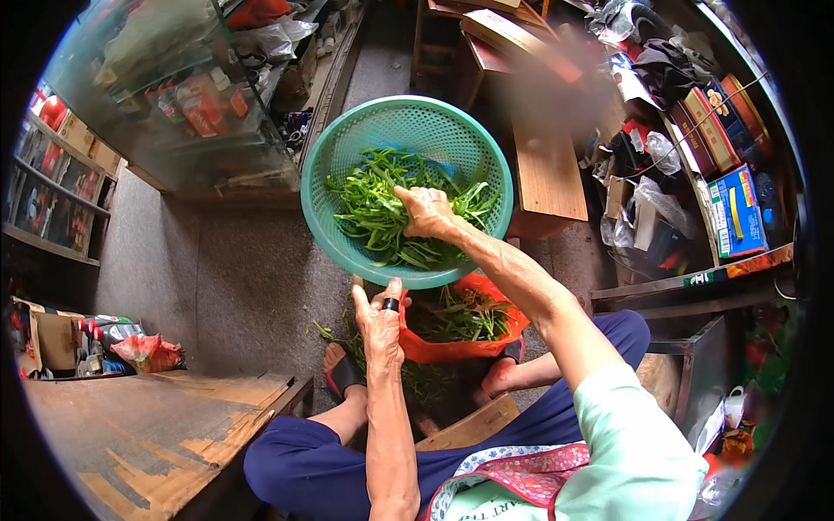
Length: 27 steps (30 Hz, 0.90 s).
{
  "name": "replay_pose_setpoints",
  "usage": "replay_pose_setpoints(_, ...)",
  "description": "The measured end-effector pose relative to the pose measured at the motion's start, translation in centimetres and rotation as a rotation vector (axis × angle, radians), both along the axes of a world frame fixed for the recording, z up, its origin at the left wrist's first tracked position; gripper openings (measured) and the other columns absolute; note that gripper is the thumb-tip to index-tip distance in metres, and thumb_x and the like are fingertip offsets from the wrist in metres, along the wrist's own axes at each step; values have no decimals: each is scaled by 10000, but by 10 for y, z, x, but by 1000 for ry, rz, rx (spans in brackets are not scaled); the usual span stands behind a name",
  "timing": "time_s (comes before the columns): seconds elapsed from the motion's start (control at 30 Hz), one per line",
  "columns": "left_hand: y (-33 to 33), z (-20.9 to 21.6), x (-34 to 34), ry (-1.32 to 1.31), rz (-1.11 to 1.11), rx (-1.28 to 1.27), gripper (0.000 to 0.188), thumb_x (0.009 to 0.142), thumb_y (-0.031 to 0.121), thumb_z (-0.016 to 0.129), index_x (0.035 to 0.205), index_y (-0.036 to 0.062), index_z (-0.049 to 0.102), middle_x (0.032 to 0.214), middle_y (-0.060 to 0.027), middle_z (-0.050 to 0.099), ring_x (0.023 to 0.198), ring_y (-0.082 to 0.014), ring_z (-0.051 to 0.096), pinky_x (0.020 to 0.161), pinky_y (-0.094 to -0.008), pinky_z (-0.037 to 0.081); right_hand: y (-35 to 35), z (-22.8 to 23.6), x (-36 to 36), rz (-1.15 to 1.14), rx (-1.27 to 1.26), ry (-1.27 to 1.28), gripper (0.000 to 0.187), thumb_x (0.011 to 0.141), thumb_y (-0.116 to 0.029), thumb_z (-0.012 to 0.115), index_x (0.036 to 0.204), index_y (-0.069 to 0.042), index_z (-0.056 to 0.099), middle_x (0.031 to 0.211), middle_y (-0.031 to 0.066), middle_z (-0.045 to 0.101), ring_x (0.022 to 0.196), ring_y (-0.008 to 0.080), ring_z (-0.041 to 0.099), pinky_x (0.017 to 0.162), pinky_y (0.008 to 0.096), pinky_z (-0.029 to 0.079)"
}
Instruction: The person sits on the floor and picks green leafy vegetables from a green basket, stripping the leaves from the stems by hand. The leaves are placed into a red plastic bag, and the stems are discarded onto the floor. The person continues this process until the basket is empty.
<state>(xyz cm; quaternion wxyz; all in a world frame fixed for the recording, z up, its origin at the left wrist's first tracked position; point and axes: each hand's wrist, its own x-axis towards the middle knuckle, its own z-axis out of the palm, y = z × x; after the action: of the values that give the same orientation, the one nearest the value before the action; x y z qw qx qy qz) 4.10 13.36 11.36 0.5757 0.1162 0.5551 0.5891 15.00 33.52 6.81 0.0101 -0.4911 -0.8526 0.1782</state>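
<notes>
A green plastic colander (320, 221) stands in front of me, with long-leaved leafy greens (369, 195) heaped inside. My right hand (427, 214) reaches into it and is closed over the greens, its fingers curled under and partly hidden by the palm. Just below the colander's near rim is my left hand (380, 328), thumb and a finger apart, nothing visible in it; a black band circles one finger. Whether its fingertips touch the rim I cannot tell. Between my feet sits an open red plastic bag (434, 349) holding more greens (473, 317).
Loose stems (426, 382) lie on the grey floor near my feet. A wooden bench (549, 169) stands right of the colander, a glass display case (187, 130) at the far left. A worn wooden table (156, 434) is at lower left; cluttered shelves (695, 208) line the right.
</notes>
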Motion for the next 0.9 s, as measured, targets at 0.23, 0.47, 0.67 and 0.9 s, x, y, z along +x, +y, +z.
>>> replay_pose_setpoints(0.23,-66,-50,2,497,-113,-149,767,685,-20,687,1401,-20,413,731,-89,661,636,-149,621,627,-280,496,1,67,11,-248,138,373,669,570,-267,866,1179,-118,634,965,151,713,908,309,691,801,411,543)
replay_pose_setpoints(0.47,-82,-36,3,247,-269,-141,206,859,169,634,841,-28,694,634,-64,642,526,-142,613,509,-268,470,1,104,27,-409,354,606,550,596,-244,873,1069,-41,680,928,131,734,856,268,709,787,382,550)
replay_pose_setpoints(0.67,-77,-38,-11,-288,-189,-26,298,955,191,626,1227,76,587,756,-11,602,623,-123,582,583,-281,520,-15,124,46,-336,431,957,379,652,-140,856,971,7,713,916,77,738,798,130,686,748,300,558)
replay_pose_setpoints(0.9,-76,-39,-9,-432,-255,-29,531,867,38,665,1343,158,463,941,-16,594,750,-125,580,623,-298,525,-142,85,67,-272,874,688,473,860,-328,661,1254,-85,565,1181,108,610,1075,268,582,949,502,449)
